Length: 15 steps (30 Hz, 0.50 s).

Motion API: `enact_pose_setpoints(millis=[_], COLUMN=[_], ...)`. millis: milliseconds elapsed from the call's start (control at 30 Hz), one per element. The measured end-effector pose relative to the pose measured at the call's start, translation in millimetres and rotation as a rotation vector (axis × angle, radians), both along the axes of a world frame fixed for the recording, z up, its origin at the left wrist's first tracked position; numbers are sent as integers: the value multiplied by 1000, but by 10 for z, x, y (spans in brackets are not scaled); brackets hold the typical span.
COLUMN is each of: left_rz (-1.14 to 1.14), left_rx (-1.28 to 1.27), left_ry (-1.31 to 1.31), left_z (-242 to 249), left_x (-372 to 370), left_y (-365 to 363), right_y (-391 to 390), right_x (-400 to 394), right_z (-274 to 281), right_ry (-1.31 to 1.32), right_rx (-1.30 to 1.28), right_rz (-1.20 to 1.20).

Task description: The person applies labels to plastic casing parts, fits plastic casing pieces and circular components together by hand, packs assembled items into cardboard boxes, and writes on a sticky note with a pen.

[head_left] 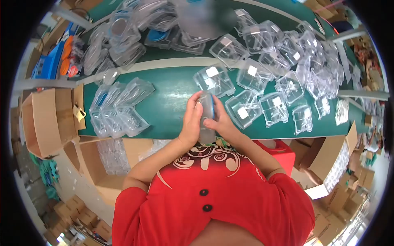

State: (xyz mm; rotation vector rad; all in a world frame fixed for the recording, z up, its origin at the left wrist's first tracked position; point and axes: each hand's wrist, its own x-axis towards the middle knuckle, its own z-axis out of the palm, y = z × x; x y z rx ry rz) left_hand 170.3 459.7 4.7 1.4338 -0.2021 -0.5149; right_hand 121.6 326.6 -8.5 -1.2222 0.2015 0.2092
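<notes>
Presently | clear pack (207,109) | held between left hand (191,122) and right hand (222,121)

At the near edge of the worktable (172,86), a plastic container (208,110) is held between the left hand (191,123) and the right hand (223,121). Plastic trays (119,118) are grouped to its left; plastic cases (273,108) are spread to its right, on both sides of a rail (164,64). Plastic shells (158,18) are heaped behind the rail. An open carton (43,119) is placed beyond the worktable's left end.
</notes>
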Motion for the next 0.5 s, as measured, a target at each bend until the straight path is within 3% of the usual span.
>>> enact_pose_setpoints(millis=[67, 100, 200, 300, 400, 500], left_rz=[-298, -404, -698, -1077, -1232, -1099], left_rx=[-69, 68, 666, 836, 1038, 1089], left_ry=[-4, -123, -1229, -1519, -1549, -1174], left_z=[-132, -46, 44, -107, -167, -209], left_x=[236, 489, 1081, 1261, 1302, 1249], left_y=[-47, -48, -339, -715, -902, -776], right_y=[-313, -440, -791, -971, -1011, -1034], right_x=[-117, -192, -391, -482, -579, -584], right_z=[6, 44, 108, 218, 171, 154], right_ry=[67, 85, -84, -82, 39, -32], right_rx=[137, 194, 545, 706, 836, 731], right_rz=[-60, -123, -157, -124, -188, -179])
